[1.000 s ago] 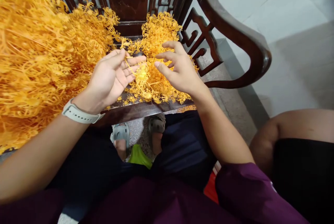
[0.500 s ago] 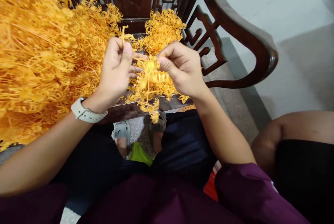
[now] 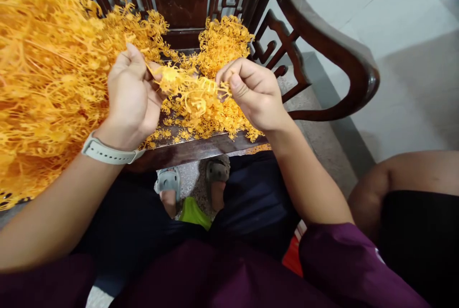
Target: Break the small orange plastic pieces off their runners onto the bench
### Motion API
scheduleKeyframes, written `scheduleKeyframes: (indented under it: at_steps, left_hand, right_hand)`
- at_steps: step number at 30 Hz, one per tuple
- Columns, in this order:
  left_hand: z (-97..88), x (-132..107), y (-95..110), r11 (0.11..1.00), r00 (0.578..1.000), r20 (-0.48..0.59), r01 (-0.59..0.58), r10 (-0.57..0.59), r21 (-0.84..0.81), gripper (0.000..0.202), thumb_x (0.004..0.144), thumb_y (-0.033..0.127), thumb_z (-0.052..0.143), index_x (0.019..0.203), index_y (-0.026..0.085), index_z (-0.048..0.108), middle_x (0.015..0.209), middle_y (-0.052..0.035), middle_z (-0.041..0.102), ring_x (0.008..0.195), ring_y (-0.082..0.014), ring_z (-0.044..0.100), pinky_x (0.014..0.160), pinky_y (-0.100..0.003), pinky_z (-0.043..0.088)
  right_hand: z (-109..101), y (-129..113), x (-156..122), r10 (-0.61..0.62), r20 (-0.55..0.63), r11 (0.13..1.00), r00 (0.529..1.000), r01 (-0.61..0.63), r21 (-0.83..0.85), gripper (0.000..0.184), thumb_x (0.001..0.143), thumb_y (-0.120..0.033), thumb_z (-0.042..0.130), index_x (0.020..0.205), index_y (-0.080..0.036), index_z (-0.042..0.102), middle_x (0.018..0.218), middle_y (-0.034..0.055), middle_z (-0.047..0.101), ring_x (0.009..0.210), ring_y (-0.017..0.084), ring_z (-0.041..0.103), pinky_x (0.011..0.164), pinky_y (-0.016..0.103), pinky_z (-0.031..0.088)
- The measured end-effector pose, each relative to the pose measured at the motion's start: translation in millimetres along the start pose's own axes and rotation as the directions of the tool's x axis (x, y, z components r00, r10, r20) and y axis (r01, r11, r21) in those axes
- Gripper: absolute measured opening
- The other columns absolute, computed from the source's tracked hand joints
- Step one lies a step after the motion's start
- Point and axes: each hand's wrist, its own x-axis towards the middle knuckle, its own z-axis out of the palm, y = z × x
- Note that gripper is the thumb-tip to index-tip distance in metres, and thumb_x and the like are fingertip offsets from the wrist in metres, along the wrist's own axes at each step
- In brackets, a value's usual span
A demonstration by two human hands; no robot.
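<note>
Sprig (image 3: 193, 93) now stretches across, not dangling: left hand (image 3: 132, 95) pulled outward, seemingly pinching one end; right hand (image 3: 256, 90) pinches other; so it's spread.

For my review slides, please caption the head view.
Left hand and right hand hold a frilly orange strand between them over a dark wooden seat.

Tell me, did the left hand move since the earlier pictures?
Yes, the left hand moved left, farther from the curved wooden armrest.
</note>
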Motion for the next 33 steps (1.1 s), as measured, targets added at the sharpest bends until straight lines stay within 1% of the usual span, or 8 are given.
scheduleKeyframes:
  at_steps: [5, 14, 18, 23, 26, 27, 30, 33]
  left_hand:
    - [9.5, -6.8, 5.1, 0.999, 0.994, 0.102, 0.033, -0.033, 0.004, 0.044, 0.101, 0.038, 0.078, 0.084, 0.024, 0.040, 0.060, 0.0073, 0.036, 0.056, -0.0102, 0.030, 0.055, -0.029, 0.022]
    - [47.8, -41.1, 28.0, 0.976, 0.975, 0.047, 0.216, -0.217, 0.016, 0.031, 0.108, 0.033, 0.063, 0.084, 0.024, 0.046, 0.055, 0.0076, 0.032, 0.044, -0.0097, 0.032, 0.046, -0.025, 0.024]
    - [58.9, -47.3, 25.0, 0.974, 0.974, 0.046, 0.225, -0.224, -0.031, 0.030, 0.108, 0.032, 0.064, 0.084, 0.023, 0.048, 0.054, 0.0078, 0.037, 0.042, -0.0085, 0.035, 0.044, -0.023, 0.025]
    - [47.8, -43.0, 22.2, 0.978, 0.975, 0.087, 0.206, -0.203, -0.035, 0.040, 0.102, 0.043, 0.074, 0.081, 0.024, 0.046, 0.054, 0.0075, 0.038, 0.044, -0.0091, 0.034, 0.045, -0.025, 0.023]
    - [25.3, -31.7, 24.0, 0.986, 0.978, 0.148, 0.158, -0.150, -0.046, 0.041, 0.096, 0.047, 0.080, 0.081, 0.025, 0.049, 0.054, 0.0062, 0.038, 0.048, -0.0115, 0.037, 0.047, -0.029, 0.024]
    - [18.2, -28.0, 24.3, 0.987, 0.974, 0.178, 0.151, -0.140, -0.053, 0.040, 0.095, 0.047, 0.082, 0.081, 0.025, 0.050, 0.053, 0.0059, 0.036, 0.049, -0.0120, 0.037, 0.047, -0.031, 0.023]
    - [5.5, -20.3, 25.0, 0.977, 0.950, 0.255, 0.204, -0.182, -0.065, 0.036, 0.093, 0.039, 0.084, 0.081, 0.025, 0.053, 0.054, 0.0052, 0.034, 0.050, -0.0120, 0.030, 0.048, -0.032, 0.021]
    - [5.3, -18.9, 29.4, 0.973, 0.955, 0.226, 0.216, -0.193, -0.081, 0.035, 0.090, 0.033, 0.086, 0.078, 0.024, 0.054, 0.057, 0.0036, 0.043, 0.055, -0.0123, 0.032, 0.050, -0.031, 0.030]
  right_hand:
    - [-2.9, -6.9, -0.3, -0.021, 0.150, 0.993, 0.989, 0.003, 0.122, 0.048, 0.090, -0.064, 0.079, 0.079, -0.021, 0.061, 0.080, 0.0005, 0.060, 0.069, 0.013, 0.060, 0.059, 0.030, 0.058]
    - [-32.6, 5.6, 11.1, 0.070, -0.158, 0.974, 0.985, -0.032, 0.226, 0.053, 0.075, -0.056, 0.092, 0.077, -0.024, 0.050, 0.073, -0.0034, 0.051, 0.059, 0.011, 0.050, 0.048, 0.025, 0.045]
    - [-45.4, 13.7, 20.4, 0.143, -0.258, 0.956, 0.956, -0.065, 0.287, 0.041, 0.084, -0.049, 0.085, 0.081, -0.025, 0.052, 0.078, -0.0022, 0.054, 0.061, 0.012, 0.052, 0.050, 0.026, 0.043]
    - [-97.6, 10.6, 29.6, 0.167, -0.498, 0.906, 0.851, 0.067, 0.418, 0.032, 0.091, -0.019, 0.069, 0.073, -0.025, 0.043, 0.066, -0.0049, 0.045, 0.048, 0.010, 0.028, 0.039, 0.022, 0.032]
    - [-126.0, 12.8, 24.7, 0.158, -0.727, 0.939, 0.669, 0.126, 0.320, 0.034, 0.098, -0.020, 0.065, 0.073, -0.024, 0.041, 0.063, -0.0082, 0.040, 0.044, 0.007, 0.023, 0.039, 0.019, 0.028]
    - [-129.0, 15.8, 21.8, 0.179, -0.733, 0.956, 0.656, 0.060, 0.287, 0.036, 0.097, -0.024, 0.069, 0.074, -0.024, 0.042, 0.063, -0.0088, 0.041, 0.044, 0.006, 0.024, 0.039, 0.019, 0.027]
    - [-115.8, 30.1, 16.3, 0.172, -0.635, 0.985, 0.753, -0.120, 0.125, 0.041, 0.088, -0.039, 0.084, 0.077, -0.025, 0.048, 0.065, -0.0086, 0.046, 0.047, 0.007, 0.033, 0.042, 0.022, 0.030]
    - [-85.2, 42.1, 20.8, 0.065, -0.492, 0.994, 0.868, -0.098, -0.042, 0.038, 0.082, -0.048, 0.089, 0.083, -0.026, 0.059, 0.071, -0.0055, 0.055, 0.055, 0.009, 0.046, 0.049, 0.024, 0.042]
